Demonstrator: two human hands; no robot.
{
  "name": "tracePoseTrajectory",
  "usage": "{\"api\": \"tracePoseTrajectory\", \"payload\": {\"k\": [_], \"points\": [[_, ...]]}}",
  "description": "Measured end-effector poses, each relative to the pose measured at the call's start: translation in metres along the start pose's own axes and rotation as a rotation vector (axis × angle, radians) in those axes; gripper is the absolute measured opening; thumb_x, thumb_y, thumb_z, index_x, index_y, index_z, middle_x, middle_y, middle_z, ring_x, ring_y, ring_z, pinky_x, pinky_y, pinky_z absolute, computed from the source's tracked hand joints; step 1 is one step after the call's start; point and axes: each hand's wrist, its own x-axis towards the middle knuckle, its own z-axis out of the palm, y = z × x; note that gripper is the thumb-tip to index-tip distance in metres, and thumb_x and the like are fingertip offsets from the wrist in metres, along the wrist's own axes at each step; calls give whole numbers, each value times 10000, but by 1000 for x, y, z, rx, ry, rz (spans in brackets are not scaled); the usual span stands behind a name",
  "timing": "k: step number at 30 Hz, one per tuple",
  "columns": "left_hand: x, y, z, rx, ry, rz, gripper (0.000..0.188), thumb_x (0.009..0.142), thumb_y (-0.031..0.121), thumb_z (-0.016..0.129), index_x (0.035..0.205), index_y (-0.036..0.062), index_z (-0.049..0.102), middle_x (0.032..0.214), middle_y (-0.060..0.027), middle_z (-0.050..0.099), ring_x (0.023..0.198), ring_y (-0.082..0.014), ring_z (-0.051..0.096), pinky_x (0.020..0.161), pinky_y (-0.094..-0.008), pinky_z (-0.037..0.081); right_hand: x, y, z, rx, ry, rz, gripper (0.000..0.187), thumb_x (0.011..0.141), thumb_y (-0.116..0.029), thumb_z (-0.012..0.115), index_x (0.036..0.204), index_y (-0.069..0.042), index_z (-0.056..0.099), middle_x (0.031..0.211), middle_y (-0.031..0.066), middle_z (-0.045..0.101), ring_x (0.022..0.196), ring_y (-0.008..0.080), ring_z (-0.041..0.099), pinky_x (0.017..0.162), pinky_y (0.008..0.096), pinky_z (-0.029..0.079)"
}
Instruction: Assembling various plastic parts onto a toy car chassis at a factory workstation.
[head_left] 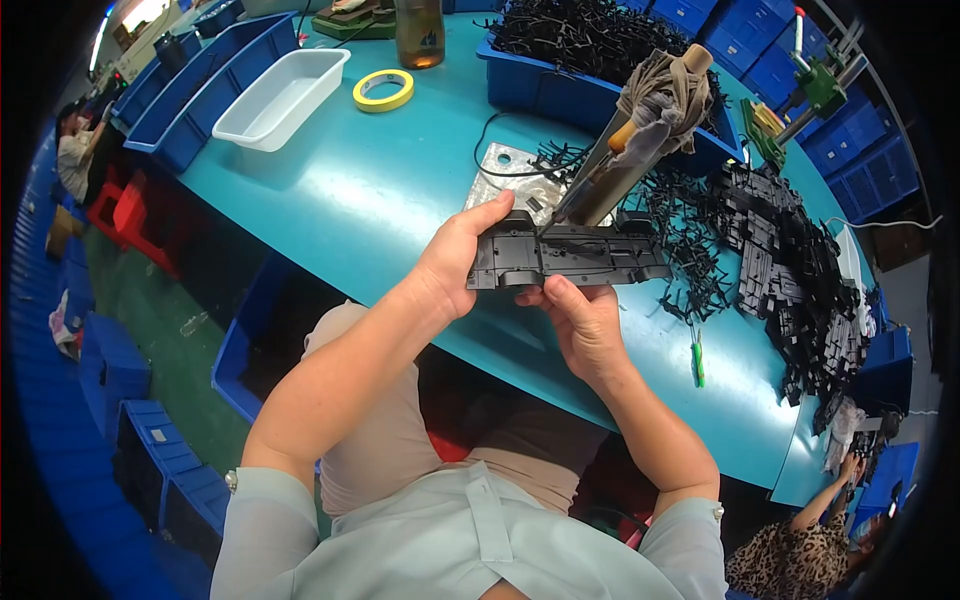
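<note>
Teal desk (330, 190) carries a yellow tape roll (386, 106) and a blue bin (530, 90) of black pieces (570, 40). Left hand (462, 245) grips the left end of a black plastic part (590, 257) above the desk; right hand (582, 318) pinches its near edge.

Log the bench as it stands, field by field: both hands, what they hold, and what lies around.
Left hand: grips the left end of a long black plastic part
Right hand: holds the part's near edge around the middle
Behind the part: cloth-wrapped post, metal plate
Far left: white tray, yellow tape roll
Far side: blue bin heaped with thin black pieces
Right side: pile of flat black parts, slender green tool
</note>
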Motion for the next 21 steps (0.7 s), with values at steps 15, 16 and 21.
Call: {"api": "tracePoseTrajectory", "payload": {"k": [15, 16, 21], "points": [[-2, 1, 1, -17, 14, -3, 319, 933, 320, 498, 1042, 29, 573, 913, -102, 656, 741, -184, 665, 604, -310, 560, -3, 0, 5, 33, 8, 4, 323, 836, -186, 681, 1069, -4, 549, 939, 73, 622, 808, 162, 606, 792, 370, 521], [-1, 1, 1, -11, 21, 1, 318, 931, 322, 502, 1033, 30, 577, 909, -102, 656, 739, -182, 664, 603, -307, 559, -2, 1, 4, 29, 11, 2, 320, 837, -187, 681, 1065, -4, 551, 934, 72, 624, 808, 161, 606, 792, 370, 521], [2, 2, -3, 8, 7, -4, 315, 926, 329, 512, 1005, 33, 587, 894, -100, 657, 720, -175, 662, 601, -299, 555, -3, 0, 6, 23, 26, -5, 310, 838, -190, 679, 1053, -4, 556, 921, 69, 628, 812, 160, 609, 796, 369, 521]]}}
